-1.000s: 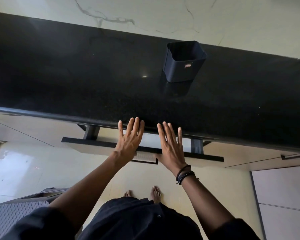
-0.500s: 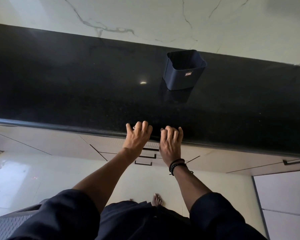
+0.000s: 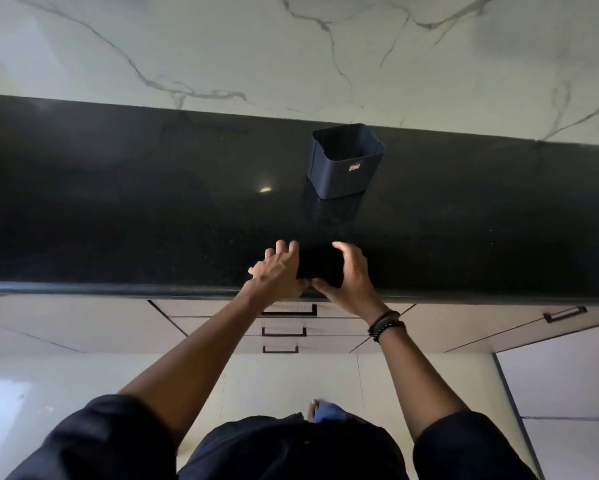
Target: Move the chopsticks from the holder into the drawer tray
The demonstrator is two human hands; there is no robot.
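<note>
Over the rounded front edge of the glossy, speckled black tabletop [image 3: 118, 220], the left grip [image 3: 275, 271] and right grip [image 3: 350, 271] face each other. Their fingers are half curled around a very dark patch, and whether they hold anything cannot be told. Beaded bands [image 3: 384, 323] ring the right wrist. Just below the grips, pale flat drawers [image 3: 336, 327] with thin dark handles sit shut. Beyond the grips, the square navy plastic holder [image 3: 346, 161] stands upright, mouth up. No chopsticks can be made out.
</note>
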